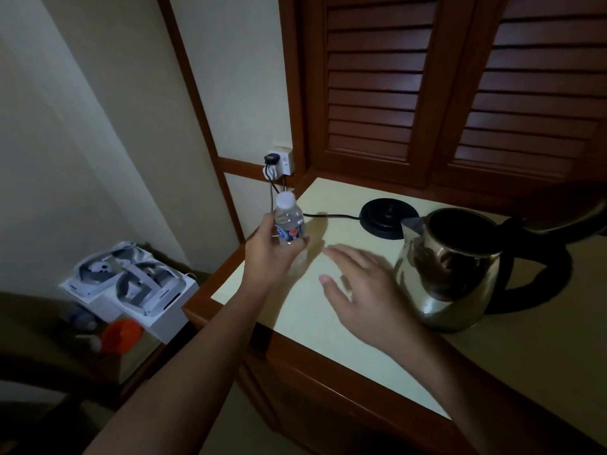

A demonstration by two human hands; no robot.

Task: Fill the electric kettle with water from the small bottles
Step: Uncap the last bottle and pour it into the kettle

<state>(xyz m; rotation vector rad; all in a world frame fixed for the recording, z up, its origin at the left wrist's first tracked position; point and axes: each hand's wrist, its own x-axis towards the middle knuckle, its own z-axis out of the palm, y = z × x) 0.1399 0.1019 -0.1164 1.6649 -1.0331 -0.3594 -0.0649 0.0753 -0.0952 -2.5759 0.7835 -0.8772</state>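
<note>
Looks down on a pale desk [312, 323] in a dim room corner, with dark louvred shutters [377, 93] behind it at upper right of the frame.

Grips a small bottle [289, 222] upright in the left hand [266, 257], left of centre, over the desk's left edge. Keeps fingers [305, 240] and thumb clamped round the labelled lower half, leaving the white cap [285, 200] free on top. Looks sealed and full of clear water, hence the upright hold.

Holds the right hand [368, 293] out at centre, palm down, fingers [348, 254] spread apart and grasping nothing, low over the desk between bottle and kettle. Too blurred to tell whether touching the surface. Probably heads for the cap, to twist it off against the left hand's grip.

Shows the steel electric kettle [450, 274] standing on the desk right of centre, off its round black base [384, 215], dark mouth open upward, spout turned toward the bottle. Seems set that way for pouring without wetting the base.

Traces a black cord [331, 216] from the base leftward toward a wall socket [281, 160] above the desk corner.

Includes, at lower left beside the desk, an open white box [131, 290] of headsets and something orange [121, 333], blurred.
</note>
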